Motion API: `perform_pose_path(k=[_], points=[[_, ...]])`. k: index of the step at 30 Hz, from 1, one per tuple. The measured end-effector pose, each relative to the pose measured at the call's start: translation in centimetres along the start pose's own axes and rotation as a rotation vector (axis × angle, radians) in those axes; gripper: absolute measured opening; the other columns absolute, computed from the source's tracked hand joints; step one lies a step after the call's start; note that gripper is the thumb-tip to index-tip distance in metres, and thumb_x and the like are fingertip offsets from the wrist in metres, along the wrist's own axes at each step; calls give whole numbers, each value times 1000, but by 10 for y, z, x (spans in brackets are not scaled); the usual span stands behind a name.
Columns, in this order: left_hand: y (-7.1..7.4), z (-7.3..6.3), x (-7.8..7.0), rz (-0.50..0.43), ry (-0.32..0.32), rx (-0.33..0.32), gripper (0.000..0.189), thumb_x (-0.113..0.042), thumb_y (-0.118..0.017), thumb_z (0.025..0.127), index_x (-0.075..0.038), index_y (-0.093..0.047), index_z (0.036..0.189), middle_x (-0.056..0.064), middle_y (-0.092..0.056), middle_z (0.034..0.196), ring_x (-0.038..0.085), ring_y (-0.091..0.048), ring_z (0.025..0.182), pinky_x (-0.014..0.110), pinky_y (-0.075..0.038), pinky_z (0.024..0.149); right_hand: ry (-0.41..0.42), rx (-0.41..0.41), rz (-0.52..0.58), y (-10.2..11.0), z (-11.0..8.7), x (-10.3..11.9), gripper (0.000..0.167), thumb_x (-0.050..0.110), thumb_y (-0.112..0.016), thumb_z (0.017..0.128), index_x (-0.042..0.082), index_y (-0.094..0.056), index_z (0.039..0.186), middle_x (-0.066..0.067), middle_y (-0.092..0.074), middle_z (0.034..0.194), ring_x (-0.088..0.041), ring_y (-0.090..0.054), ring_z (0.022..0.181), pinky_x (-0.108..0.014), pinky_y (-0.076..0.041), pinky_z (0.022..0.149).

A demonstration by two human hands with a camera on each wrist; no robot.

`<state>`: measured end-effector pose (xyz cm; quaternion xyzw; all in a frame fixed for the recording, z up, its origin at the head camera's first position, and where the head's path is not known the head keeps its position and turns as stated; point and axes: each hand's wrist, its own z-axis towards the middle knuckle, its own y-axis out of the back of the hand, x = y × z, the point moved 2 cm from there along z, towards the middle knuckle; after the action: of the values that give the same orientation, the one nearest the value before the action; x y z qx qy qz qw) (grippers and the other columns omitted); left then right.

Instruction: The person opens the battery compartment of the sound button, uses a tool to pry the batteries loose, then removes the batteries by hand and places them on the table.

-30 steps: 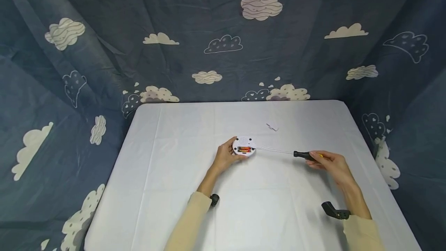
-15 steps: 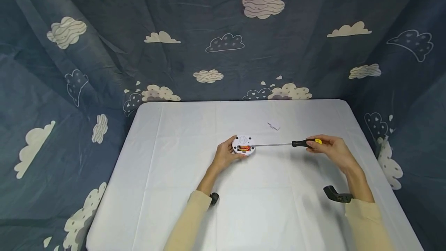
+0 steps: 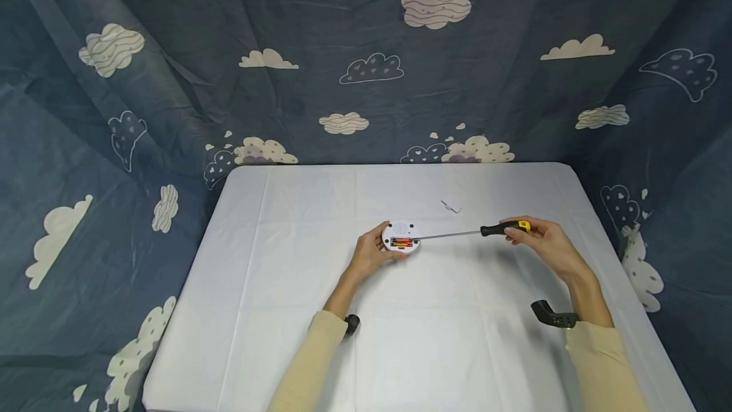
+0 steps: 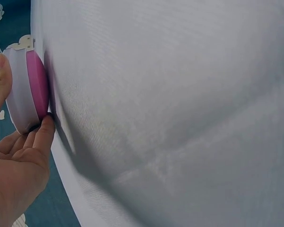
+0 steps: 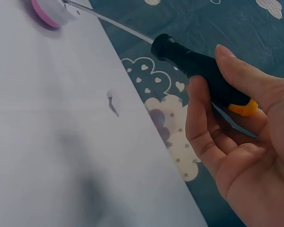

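A round white device (image 3: 400, 229) with a pink underside stands out in the middle of the table. Speaker holes and an uncovered battery compartment with orange-and-black batteries (image 3: 402, 242) face up. My left hand (image 3: 368, 256) grips the device by its left side, thumb at the near edge; in the left wrist view the pink part (image 4: 38, 82) sits close to the white cloth. My right hand (image 3: 546, 247) pinches the black-and-yellow handle of a screwdriver (image 5: 193, 64) between thumb and fingers. Its long shaft reaches left, with the tip at the batteries' right end; exact contact is too small to tell.
A small whitish piece with a dark edge (image 3: 450, 207), perhaps a cover, lies beyond the screwdriver on the white-covered table (image 3: 274, 310). Dark cloud-patterned curtains (image 3: 366, 30) hang around the back and sides.
My right hand has risen toward the far side, swinging the screwdriver handle with it and showing more of its yellow end. The tip shifted slightly at the compartment. My left hand stays nearly still.
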<state>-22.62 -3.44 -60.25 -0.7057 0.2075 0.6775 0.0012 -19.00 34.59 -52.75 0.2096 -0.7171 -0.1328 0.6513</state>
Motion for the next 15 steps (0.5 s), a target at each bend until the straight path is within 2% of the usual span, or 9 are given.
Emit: perform_pose_path(k=[5,12,15], points=[[0,0,0,-2,11,0,95,-9,-89,78,3,-38,156,22,-52,154,32,-55,141,31,-50,116,33,15,-63,1,1,10,46,28,-68,102,-2,-62,136,5,-71,99,-5,-66,86,-13,-51,78],[1,1,-2,-22,20,2,96,-5,-89,77,3,-37,157,23,-50,156,33,-53,143,33,-48,118,225,64,-269,-1,8,64,31,22,-72,99,7,-69,126,-10,-66,113,-11,-60,90,-11,-52,75],[-1,1,0,-27,26,3,97,-4,-90,76,4,-36,157,23,-52,154,33,-56,140,30,-51,115,258,71,-322,-1,9,81,31,22,-74,98,6,-70,124,-11,-66,112,-13,-60,91,-10,-52,75]])
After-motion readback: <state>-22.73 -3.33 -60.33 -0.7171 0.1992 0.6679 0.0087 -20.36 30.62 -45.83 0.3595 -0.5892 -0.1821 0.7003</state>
